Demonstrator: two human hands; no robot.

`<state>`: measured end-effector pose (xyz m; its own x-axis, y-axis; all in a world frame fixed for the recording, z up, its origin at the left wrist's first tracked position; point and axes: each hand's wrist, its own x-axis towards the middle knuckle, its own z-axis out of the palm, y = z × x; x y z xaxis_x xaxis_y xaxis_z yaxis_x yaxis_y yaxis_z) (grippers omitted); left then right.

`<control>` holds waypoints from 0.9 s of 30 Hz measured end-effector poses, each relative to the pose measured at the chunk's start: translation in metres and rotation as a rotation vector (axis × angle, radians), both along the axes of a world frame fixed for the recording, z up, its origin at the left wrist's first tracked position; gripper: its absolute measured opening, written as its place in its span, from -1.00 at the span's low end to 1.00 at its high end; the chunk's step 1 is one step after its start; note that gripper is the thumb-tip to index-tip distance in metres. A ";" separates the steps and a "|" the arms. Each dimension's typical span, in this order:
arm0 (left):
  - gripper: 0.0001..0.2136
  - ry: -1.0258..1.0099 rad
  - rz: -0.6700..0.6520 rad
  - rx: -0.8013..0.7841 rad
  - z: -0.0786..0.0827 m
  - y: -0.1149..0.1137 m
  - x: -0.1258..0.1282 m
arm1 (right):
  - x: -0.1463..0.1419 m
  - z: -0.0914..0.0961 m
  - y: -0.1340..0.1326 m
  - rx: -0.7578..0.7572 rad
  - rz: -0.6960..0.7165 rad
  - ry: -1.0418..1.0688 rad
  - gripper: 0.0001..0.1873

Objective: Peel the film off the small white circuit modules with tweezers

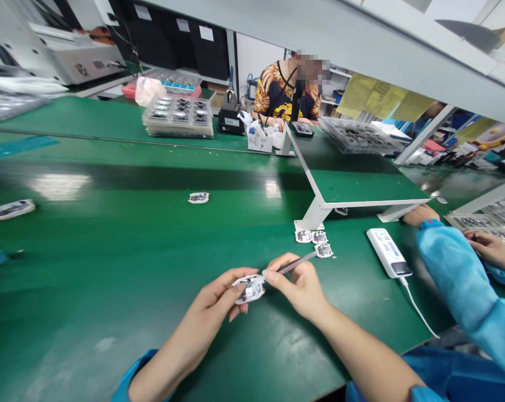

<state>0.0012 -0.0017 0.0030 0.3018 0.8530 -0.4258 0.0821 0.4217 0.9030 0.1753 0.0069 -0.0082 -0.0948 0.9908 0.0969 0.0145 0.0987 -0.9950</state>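
My left hand grips a small white-rimmed electronic unit, its open face with circuit parts turned up, above the green bench. Between thumb and fingers of my right hand is a pair of grey tweezers. One end of the tweezers is at the unit's right edge, though the fingers partly hide the contact. Just beyond my right hand lie several similar units, among them a nearer one and one by the stand's foot.
A white raised stand with a green top is ahead right. Beside it lies a white power bank with a cable. More units sit on the bench. A co-worker's blue sleeve reaches in from the right; another person sits opposite.
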 end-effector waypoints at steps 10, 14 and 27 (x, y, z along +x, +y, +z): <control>-0.61 -0.146 0.048 -0.155 0.005 0.001 0.000 | -0.004 0.001 -0.003 0.118 -0.027 0.091 -0.91; -0.59 -0.179 0.048 -0.184 0.005 0.001 0.000 | -0.004 0.002 -0.003 0.170 -0.020 0.058 -0.93; -0.51 0.068 -0.022 0.070 0.006 0.002 0.001 | 0.000 0.000 -0.002 0.059 -0.051 0.025 -0.88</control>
<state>0.0023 0.0002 0.0093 0.2933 0.8749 -0.3854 0.1533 0.3548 0.9223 0.1753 0.0046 -0.0079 -0.0413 0.9867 0.1571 -0.0036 0.1571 -0.9876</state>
